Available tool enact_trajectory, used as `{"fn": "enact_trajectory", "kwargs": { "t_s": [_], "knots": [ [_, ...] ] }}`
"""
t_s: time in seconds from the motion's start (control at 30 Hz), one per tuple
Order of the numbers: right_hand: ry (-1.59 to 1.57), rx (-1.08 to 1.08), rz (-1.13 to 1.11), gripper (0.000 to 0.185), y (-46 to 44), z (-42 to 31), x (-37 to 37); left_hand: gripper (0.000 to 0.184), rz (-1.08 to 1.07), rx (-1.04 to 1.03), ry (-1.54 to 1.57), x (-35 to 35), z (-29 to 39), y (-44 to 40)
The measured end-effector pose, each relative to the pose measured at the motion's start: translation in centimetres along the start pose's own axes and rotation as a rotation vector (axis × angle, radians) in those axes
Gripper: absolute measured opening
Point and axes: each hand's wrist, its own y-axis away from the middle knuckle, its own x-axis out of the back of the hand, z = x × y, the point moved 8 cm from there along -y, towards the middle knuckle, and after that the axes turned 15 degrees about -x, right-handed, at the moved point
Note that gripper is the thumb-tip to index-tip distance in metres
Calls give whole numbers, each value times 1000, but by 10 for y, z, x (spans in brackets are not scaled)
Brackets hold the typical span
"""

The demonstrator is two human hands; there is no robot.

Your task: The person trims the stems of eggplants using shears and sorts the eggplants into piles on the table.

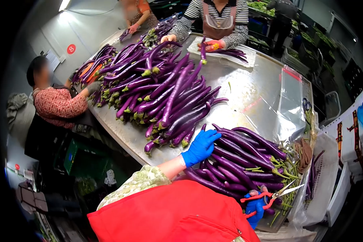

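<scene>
My left hand (201, 148), in a blue glove, lies over the tip ends of a pile of long purple eggplants (238, 161) in front of me. Its fingers are stretched out and touch the eggplants; the palm side is hidden. At the lower right my right hand (255, 209), also gloved in blue, holds red-handled scissors (266, 198). The scissor blades are apart and point right, beside the green stems. Cut stem pieces (288, 197) lie at the table's right side.
A large heap of eggplants (169, 97) covers the middle of the metal table (246, 97). Clear plastic bags (290, 105) lie at the right edge. Co-workers stand at the far side (220, 24) and left (60, 97). A white crate (322, 177) stands right.
</scene>
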Motion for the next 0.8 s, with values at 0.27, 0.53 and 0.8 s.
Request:
{"fn": "enact_trajectory", "kwargs": {
  "t_s": [0.27,0.53,0.8],
  "knots": [
    [-115,-41,328,62,4,-8,-15,48,-19,-19,-28,-3,0,-2],
    [-16,-114,362,66,3,-10,-15,46,-46,17,5,-4,-1,-2],
    [40,-93,336,60,0,-8,-12,47,-62,18,9,-5,-3,0]
  ]
}}
